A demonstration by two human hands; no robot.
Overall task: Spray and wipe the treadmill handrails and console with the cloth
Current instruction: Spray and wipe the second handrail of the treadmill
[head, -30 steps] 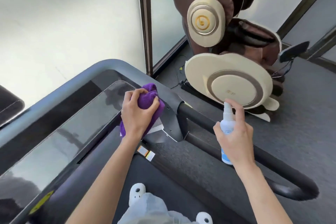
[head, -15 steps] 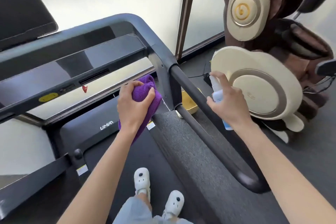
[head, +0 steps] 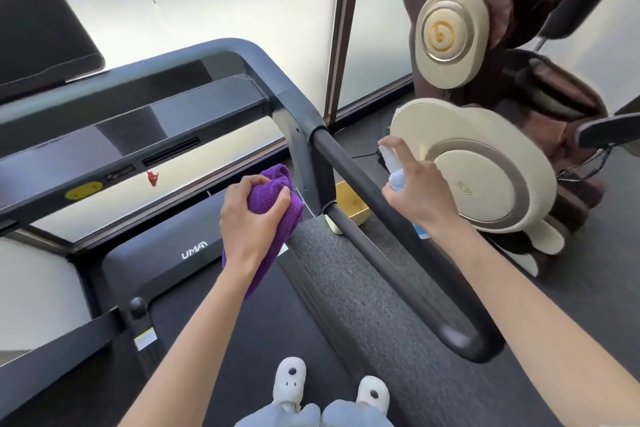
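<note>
My left hand (head: pixel 247 218) grips a bunched purple cloth (head: pixel 273 192) just left of the treadmill's right upright, below the console (head: pixel 104 146). My right hand (head: pixel 420 194) holds a small white and blue spray bottle (head: pixel 393 166), nozzle turned left toward the black padded right handrail (head: pixel 374 204). That rail runs from the upright toward me and curves back at its near end. The left handrail (head: pixel 59 354) shows as a dark bar at lower left. The bottle's body is mostly hidden by my fingers.
A brown and cream massage chair (head: pixel 485 166) stands close on the right of the treadmill. Frosted window panels and a brown frame post (head: pixel 341 28) are ahead. A gold box (head: pixel 351 204) lies on the floor by the upright. My white shoes (head: pixel 289 381) stand on the belt.
My view swung up and left, off the console top. The left hand with the cloth came down from the console corner to beside the upright. The right hand raised the bottle toward the rail.
</note>
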